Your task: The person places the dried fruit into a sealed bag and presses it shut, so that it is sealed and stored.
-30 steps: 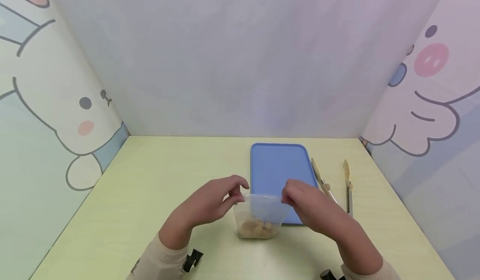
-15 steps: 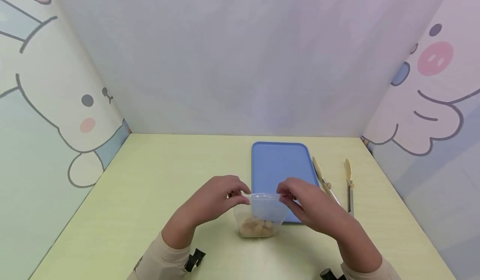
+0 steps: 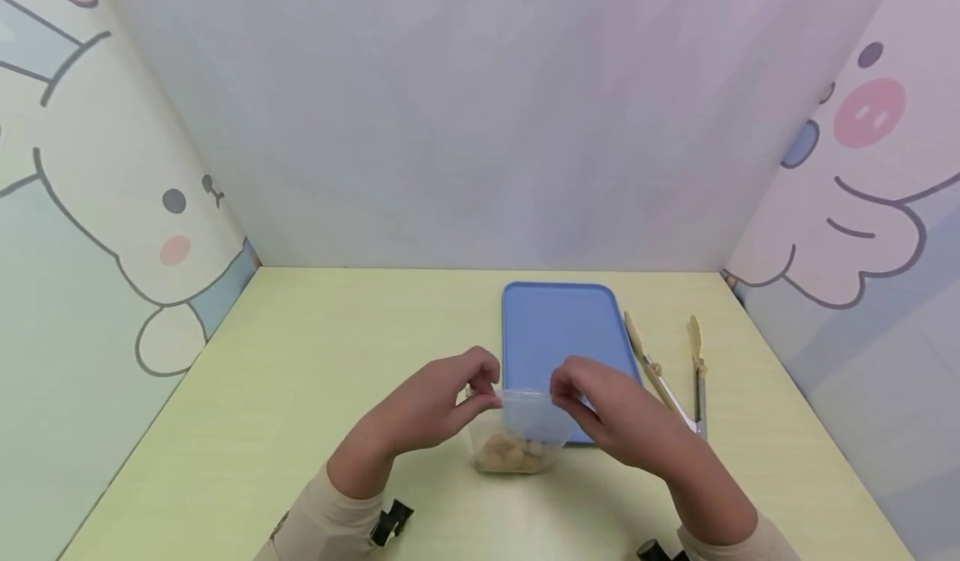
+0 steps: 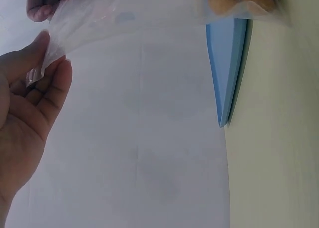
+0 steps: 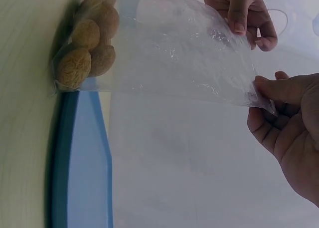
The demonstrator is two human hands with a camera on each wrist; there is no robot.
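A clear plastic bag (image 3: 525, 418) stands upright on the table in front of me, its mouth at the top. Several brown, wrinkled, walnut-like nuts (image 5: 85, 34) lie in its bottom. My left hand (image 3: 426, 404) pinches the top left corner of the bag between thumb and fingers. At the opposite top corner, my right hand (image 3: 624, 415) pinches the film the same way, as the right wrist view shows. The film is stretched between both hands, and the upper part of the bag holds nothing.
Behind the bag lies a blue tray (image 3: 558, 328), partly seen through the film. A pair of tongs (image 3: 700, 378) with beige tips and metal arms rests spread beside it on the right. A pale curtain (image 3: 480, 127) and cartoon-printed side walls surround the table (image 3: 337, 319).
My right hand has shifted slightly left along the bag's top edge, and its fingers have regripped. The left hand has moved a little right. The bag's base stays in place.
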